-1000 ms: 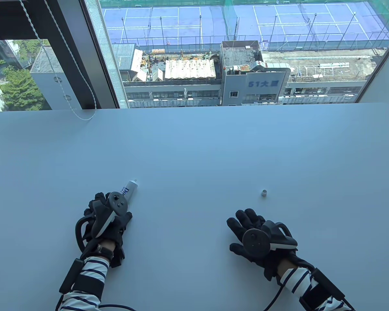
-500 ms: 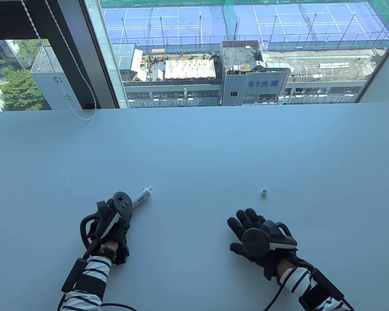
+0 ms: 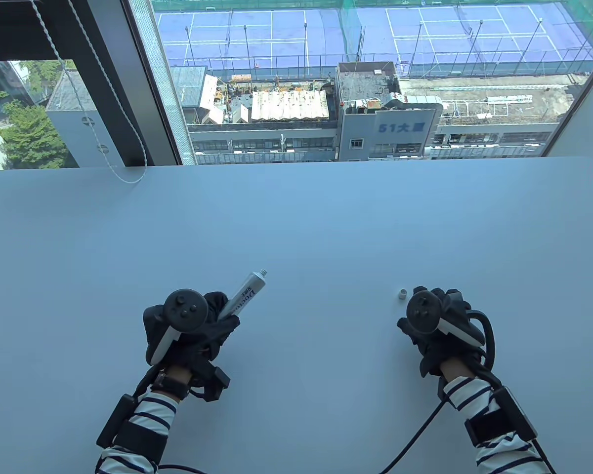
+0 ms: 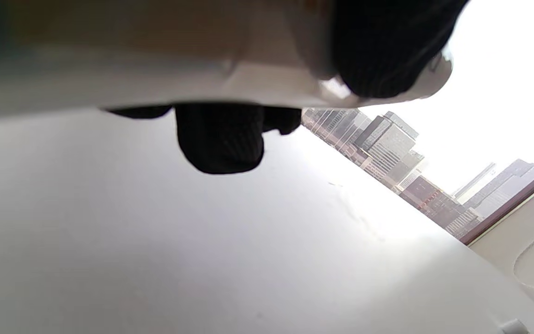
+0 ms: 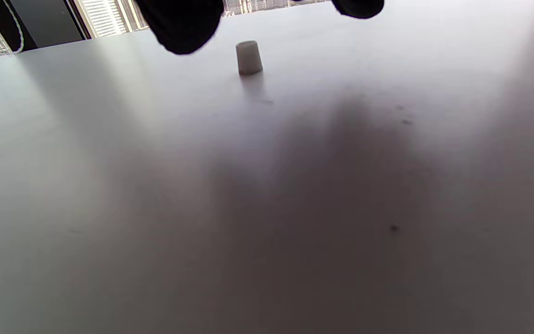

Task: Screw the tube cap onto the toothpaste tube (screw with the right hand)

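My left hand (image 3: 212, 321) grips a white toothpaste tube (image 3: 245, 295) by its lower end, lifted off the white table (image 3: 326, 222), with the open threaded nozzle pointing up and to the right. In the left wrist view the tube (image 4: 155, 83) fills the top, with my fingers (image 4: 220, 139) wrapped around it. The small white cap (image 3: 402, 294) stands upright on the table. My right hand (image 3: 440, 316) hovers just right of the cap, fingers apart and holding nothing. In the right wrist view the cap (image 5: 249, 57) stands between two fingertips (image 5: 183, 23) that hang in from the top.
A window runs along the table's far edge, with a blind cord (image 3: 123, 175) drooping onto the table at the back left. Glove cables (image 3: 415, 444) trail from my wrists at the near edge.
My left hand lifted the tube and carried it right and up. My right hand moved forward and right from the near table to just beside the cap.
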Available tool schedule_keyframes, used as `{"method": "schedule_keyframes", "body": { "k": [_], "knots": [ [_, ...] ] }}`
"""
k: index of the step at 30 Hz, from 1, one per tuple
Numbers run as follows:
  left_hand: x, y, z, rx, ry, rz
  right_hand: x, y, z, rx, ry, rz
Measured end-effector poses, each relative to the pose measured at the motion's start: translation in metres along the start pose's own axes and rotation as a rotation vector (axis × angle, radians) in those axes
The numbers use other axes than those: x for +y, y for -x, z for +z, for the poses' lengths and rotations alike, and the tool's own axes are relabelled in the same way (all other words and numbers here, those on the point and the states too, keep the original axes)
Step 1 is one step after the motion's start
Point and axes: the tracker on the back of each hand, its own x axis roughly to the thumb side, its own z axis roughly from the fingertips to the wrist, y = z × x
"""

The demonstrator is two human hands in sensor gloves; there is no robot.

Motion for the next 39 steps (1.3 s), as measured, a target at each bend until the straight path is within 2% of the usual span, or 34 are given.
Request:
{"method": "schedule_keyframes", "body": {
  "k": [2,5,12,17,21,24,26,28,31,35,39],
  "knots": [
    [-0.004,-0.007,0.002,-0.039,0.032,0.017,0.003,0.005,-0.011,-0.006,0.035,-0.046],
    [-0.011,-0.016,0.004,-0.094,0.068,-0.017,0.006,-0.003,-0.021,-0.077,0.085,-0.057],
    [-0.026,-0.021,0.005,-0.133,0.160,-0.008,0.006,-0.040,-0.026,-0.120,0.276,0.229],
    [-0.033,-0.022,0.004,-0.156,0.233,0.009,0.011,-0.053,-0.019,-0.160,0.281,0.354],
    [-0.035,-0.028,0.006,-0.189,0.248,-0.022,0.013,-0.054,-0.008,-0.181,0.269,0.334],
    [-0.037,-0.039,0.011,-0.244,0.212,-0.102,0.008,-0.053,0.014,-0.256,0.358,0.068],
    [-0.039,-0.048,0.017,-0.302,0.178,-0.181,0.005,-0.052,0.036,-0.328,0.387,-0.262],
    [-0.042,-0.057,0.023,-0.360,0.143,-0.256,0.008,-0.051,0.055,-0.406,0.354,-0.611],
    [-0.048,-0.069,0.033,-0.447,0.092,-0.373,0.019,-0.053,0.080,-0.447,0.337,-0.962],
    [-0.056,-0.075,0.043,-0.520,0.054,-0.492,0.026,-0.055,0.088,-0.477,0.358,-1.028],
    [-0.063,-0.077,0.046,-0.546,0.069,-0.511,0.031,-0.059,0.087,-0.506,0.357,-1.060]
  ]
}}
